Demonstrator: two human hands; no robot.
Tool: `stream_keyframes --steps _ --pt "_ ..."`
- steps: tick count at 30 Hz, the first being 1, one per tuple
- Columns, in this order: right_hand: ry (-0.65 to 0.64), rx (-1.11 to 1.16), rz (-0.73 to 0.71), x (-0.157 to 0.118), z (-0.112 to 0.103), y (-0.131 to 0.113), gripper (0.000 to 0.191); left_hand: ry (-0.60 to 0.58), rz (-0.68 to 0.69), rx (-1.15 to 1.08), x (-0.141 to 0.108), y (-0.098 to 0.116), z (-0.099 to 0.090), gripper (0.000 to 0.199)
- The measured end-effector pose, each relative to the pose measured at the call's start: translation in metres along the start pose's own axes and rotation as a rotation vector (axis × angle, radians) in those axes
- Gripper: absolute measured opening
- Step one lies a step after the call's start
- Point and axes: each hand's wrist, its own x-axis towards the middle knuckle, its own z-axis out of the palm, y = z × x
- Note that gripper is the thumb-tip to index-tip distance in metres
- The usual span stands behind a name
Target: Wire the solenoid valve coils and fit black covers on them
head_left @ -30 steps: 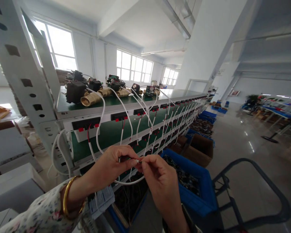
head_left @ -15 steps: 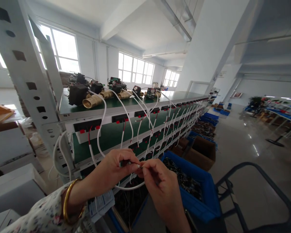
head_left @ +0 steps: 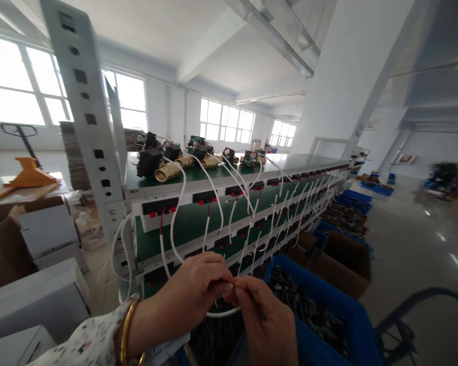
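My left hand (head_left: 198,287), with a gold bangle at the wrist, is closed in a pinch on the end of a white cable (head_left: 223,313). My right hand (head_left: 265,315) is pinched too, its fingertips meeting those of the left; what it grips is too small to make out. The cable loops below both hands. Beyond them, brass valves (head_left: 168,172) with black housings lie on the green top shelf, white cables hanging from them. Black terminal clips (head_left: 159,206) with red levers line the shelf edge, red and black wires in some.
A perforated metal post (head_left: 95,122) rises at the left. White boxes (head_left: 34,300) stand at the lower left. A blue crate (head_left: 356,320) of dark parts and an open cardboard box (head_left: 347,259) are on the right, near a dark cart handle (head_left: 423,295).
The view has turned left, so the shelf and crates appear further right. Both hands remain pinched together and sit slightly lower and further right in the picture.
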Motion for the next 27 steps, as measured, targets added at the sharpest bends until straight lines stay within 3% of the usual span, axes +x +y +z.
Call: stream_keyframes --steps 3,4,5,7,9,13,16,18,21,27 --pt "0.004 0.352 0.107 -0.002 0.003 0.043 0.043 -0.295 0.111 0.074 -0.014 -0.001 -0.023 0.006" --pt "0.032 0.428 0.149 0.002 0.002 0.058 0.050 -0.307 0.138 0.123 -0.016 -0.002 -0.035 0.013" --pt "0.069 0.459 0.209 0.008 0.001 0.071 0.052 -0.245 0.143 0.197 -0.016 -0.005 -0.048 0.023" --pt "0.115 0.436 0.323 0.024 0.001 0.088 0.047 0.112 0.059 0.439 -0.009 -0.014 -0.075 0.033" --pt "0.073 0.398 0.363 0.041 0.012 0.090 0.043 0.346 -0.028 0.718 0.008 -0.028 -0.100 0.039" --pt "-0.045 0.373 0.257 0.067 0.058 0.077 0.044 0.324 -0.067 1.026 0.044 -0.047 -0.127 0.037" --pt "-0.096 0.354 0.153 0.075 0.086 0.073 0.051 0.356 0.025 1.149 0.065 -0.042 -0.128 0.033" --pt "-0.153 0.371 0.138 0.076 0.090 0.076 0.043 0.231 0.218 1.170 0.078 -0.036 -0.122 0.026" --pt "-0.218 0.423 0.149 0.074 0.076 0.082 0.043 -0.043 0.426 1.126 0.098 -0.033 -0.107 0.016" --pt "-0.587 0.541 0.240 0.075 0.032 0.084 0.035 -0.129 0.540 1.133 0.116 -0.032 -0.089 0.025"
